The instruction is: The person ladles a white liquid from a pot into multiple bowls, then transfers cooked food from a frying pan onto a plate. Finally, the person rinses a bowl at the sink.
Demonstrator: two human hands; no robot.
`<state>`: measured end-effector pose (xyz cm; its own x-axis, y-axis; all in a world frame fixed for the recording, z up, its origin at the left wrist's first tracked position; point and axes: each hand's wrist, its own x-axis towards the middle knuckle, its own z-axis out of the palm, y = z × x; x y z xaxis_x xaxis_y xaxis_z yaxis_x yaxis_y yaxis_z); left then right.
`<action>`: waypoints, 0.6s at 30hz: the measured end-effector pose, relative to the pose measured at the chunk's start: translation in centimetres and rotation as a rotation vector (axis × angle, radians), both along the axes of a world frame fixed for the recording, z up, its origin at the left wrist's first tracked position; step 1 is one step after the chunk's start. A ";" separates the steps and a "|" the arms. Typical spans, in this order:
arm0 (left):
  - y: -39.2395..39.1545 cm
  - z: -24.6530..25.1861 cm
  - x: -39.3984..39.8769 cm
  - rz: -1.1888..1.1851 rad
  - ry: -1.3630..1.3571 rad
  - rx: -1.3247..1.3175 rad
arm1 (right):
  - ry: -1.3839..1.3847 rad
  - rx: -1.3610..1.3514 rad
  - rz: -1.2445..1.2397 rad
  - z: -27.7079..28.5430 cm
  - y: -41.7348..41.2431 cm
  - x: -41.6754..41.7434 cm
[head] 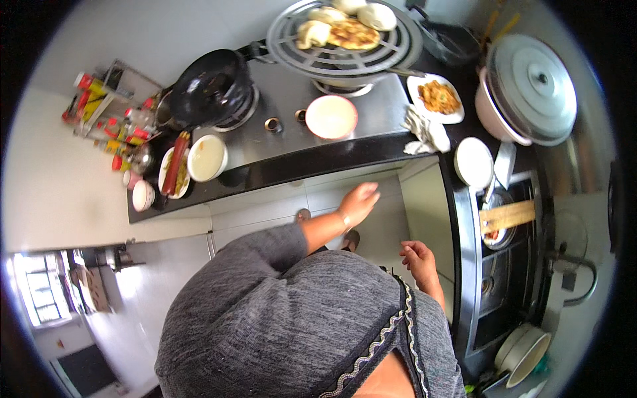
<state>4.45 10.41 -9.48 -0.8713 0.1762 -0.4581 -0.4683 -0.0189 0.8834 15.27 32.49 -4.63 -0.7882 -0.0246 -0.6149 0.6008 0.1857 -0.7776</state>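
Observation:
My left hand (359,203), a bracelet at its wrist, reaches over the floor in front of the counter. It is slightly blurred and empty, its fingers loosely extended. Lower and to the right is my right hand (419,259), also empty with loosely bent fingers, beside the pale cabinet panel (428,199). Neither hand touches anything. Across the counter edge from my left hand stands a red-rimmed bowl of pale liquid (331,117) on the steel gas hob (288,99). Behind it, a round metal steaming rack (293,54) over a burner carries several buns (376,17) and a browned flatbread (354,35).
A black wok (211,89) stands on the left burner. A plate of food (439,97), a crumpled cloth (423,132), a white bowl (474,161) and a lidded pot (530,89) crowd the right corner. A wooden board (507,217) spans the sink.

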 end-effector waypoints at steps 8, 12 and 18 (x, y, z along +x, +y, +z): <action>-17.5 0.8 13.5 0.588 -0.170 -0.141 | 0.374 -0.010 0.378 3.1 -5.2 -11.2; -25.6 -7.2 18.3 0.744 -0.003 0.120 | 0.852 -0.003 0.413 14.9 -11.4 -17.0; -28.9 -3.0 19.5 1.001 -0.110 0.342 | 1.992 0.381 0.343 34.6 -19.2 -18.6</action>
<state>23.94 -18.50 -12.47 -0.6474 -0.4640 -0.6046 -0.1787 -0.6789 0.7122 -3.37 13.31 29.96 -0.2288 -0.3908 0.8916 -0.9299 0.3588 -0.0813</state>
